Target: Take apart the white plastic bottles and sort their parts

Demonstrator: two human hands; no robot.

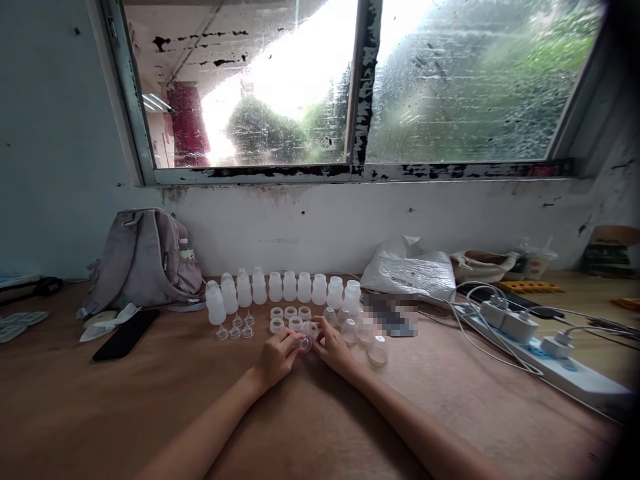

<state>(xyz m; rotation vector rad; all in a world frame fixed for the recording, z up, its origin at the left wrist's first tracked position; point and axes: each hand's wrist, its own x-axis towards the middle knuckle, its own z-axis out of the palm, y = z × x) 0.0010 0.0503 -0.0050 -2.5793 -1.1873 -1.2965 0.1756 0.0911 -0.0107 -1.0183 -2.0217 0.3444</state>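
Over the middle of the table, my left hand (277, 355) pinches a clear bottle teat (305, 344). Close beside it, my right hand (334, 348) has its fingers closed on a whitish screw ring (311, 329), which partly hides behind the fingers. Just beyond both hands lie several loose screw rings (277, 325). To their left stand several clear teats (235, 332). Several clear dome caps (377, 351) sit right of my right hand. Behind all these runs a row of frosted baby bottles (289, 287); the leftmost ones have tops fitted, the others show open necks.
A grey backpack (145, 260) and a black phone (127, 335) are at the left. On the right lie a silver bag (410, 272), a blurred-out flat object (393, 317), and a white power strip (565, 363) with chargers and loose cables. A wall with a window (360, 87) bounds the back.
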